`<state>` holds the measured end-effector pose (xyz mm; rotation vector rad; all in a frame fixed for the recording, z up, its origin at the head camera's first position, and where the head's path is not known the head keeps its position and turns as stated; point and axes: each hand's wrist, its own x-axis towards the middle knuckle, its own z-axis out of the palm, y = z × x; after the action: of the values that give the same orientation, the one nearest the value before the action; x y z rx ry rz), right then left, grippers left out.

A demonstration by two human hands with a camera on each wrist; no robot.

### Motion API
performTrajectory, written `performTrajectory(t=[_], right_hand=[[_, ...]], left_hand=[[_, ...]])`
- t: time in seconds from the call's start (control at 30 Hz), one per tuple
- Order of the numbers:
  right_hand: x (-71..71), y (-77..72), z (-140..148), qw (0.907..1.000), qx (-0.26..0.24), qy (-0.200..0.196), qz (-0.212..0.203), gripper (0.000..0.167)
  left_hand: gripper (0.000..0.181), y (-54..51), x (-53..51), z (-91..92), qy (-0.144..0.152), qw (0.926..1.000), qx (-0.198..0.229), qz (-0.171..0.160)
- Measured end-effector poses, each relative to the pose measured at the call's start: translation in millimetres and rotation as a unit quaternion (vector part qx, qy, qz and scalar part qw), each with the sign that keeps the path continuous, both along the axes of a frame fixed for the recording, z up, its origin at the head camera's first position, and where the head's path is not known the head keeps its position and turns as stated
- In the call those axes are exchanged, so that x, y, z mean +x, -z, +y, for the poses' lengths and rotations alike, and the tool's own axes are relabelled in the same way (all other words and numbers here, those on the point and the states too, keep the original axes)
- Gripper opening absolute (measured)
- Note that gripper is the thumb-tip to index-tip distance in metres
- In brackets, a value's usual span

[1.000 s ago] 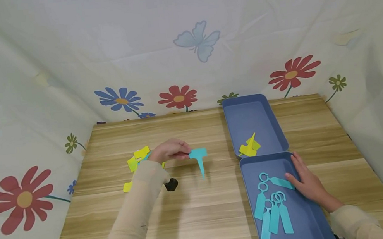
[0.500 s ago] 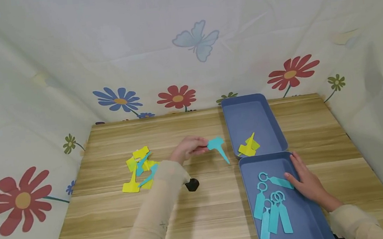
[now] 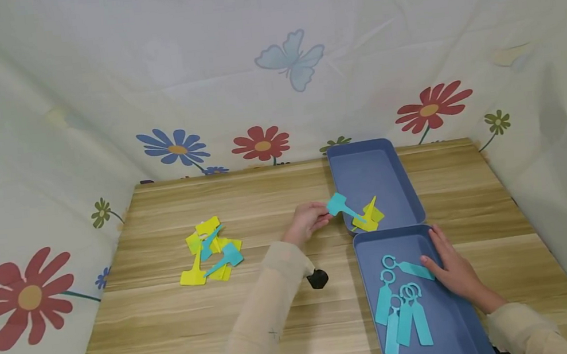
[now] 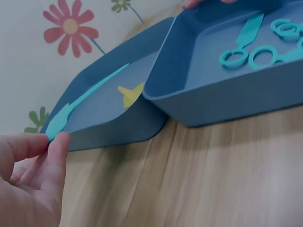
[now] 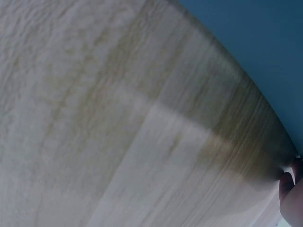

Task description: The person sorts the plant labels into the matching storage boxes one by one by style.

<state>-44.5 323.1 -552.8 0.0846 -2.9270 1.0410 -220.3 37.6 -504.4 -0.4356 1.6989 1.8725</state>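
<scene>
Turquoise T-shaped tag, pinched by the left hand between thumb and fingers, its stem over the far blue tray, where yellow tags lie. Right hand, apart from the left, rests with extended fingers on the right rim of the near blue tray, which contains hooked turquoise tags. Far left: mixed yellow and turquoise tags on the wood-grain table.
</scene>
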Motion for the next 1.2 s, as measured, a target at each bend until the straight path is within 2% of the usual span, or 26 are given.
performTrajectory(t=[0.23,0.37,0.63,0.7,0.77,0.9,1.07,1.1,1.13,1.2], right_hand=[[-0.8,2.2,1.4,1.0,0.002,0.0,0.002,0.072],[-1.1,1.7,1.9,1.0,0.001,-0.001,0.002,0.072],[-1.1,2.9,2.8,1.0,0.003,0.002,-0.003,0.072],[-0.9,2.9,3.1,1.0,0.003,0.002,-0.003,0.072],[-0.9,2.7,2.9,1.0,0.002,0.002,-0.003,0.072],[-1.0,1.9,2.2,1.0,0.005,0.002,-0.004,0.072],[-1.0,1.1,1.2,1.0,0.007,0.002,-0.006,0.072],[-1.0,1.1,1.0,1.0,0.007,0.003,-0.006,0.072],[-1.0,0.7,0.9,1.0,0.005,0.003,-0.005,0.072],[-0.9,0.3,1.0,1.0,0.003,0.004,-0.004,0.072]], left_hand=[[0.023,6.0,8.5,24.1,-0.036,0.9992,0.007,0.017],[0.019,7.8,13.3,34.5,-0.054,0.9978,-0.016,0.036],[0.018,6.9,20.1,50.7,-0.072,0.9943,-0.059,0.051],[0.017,6.5,21.4,53.3,-0.067,0.9921,-0.083,0.067],[0.015,5.3,22.8,54.5,-0.052,0.9868,-0.124,0.09],[0.012,2.4,26.0,56.2,-0.014,0.9679,-0.212,0.135],[0.008,0.2,28.3,57.0,0.014,0.9494,-0.267,0.164],[0.008,0.6,28.0,57.0,0.018,0.9474,-0.273,0.167],[0.007,1.4,27.5,56.8,0.02,0.9492,-0.267,0.165],[0.007,4.6,26.2,55.8,0.023,0.9583,-0.238,0.157]])
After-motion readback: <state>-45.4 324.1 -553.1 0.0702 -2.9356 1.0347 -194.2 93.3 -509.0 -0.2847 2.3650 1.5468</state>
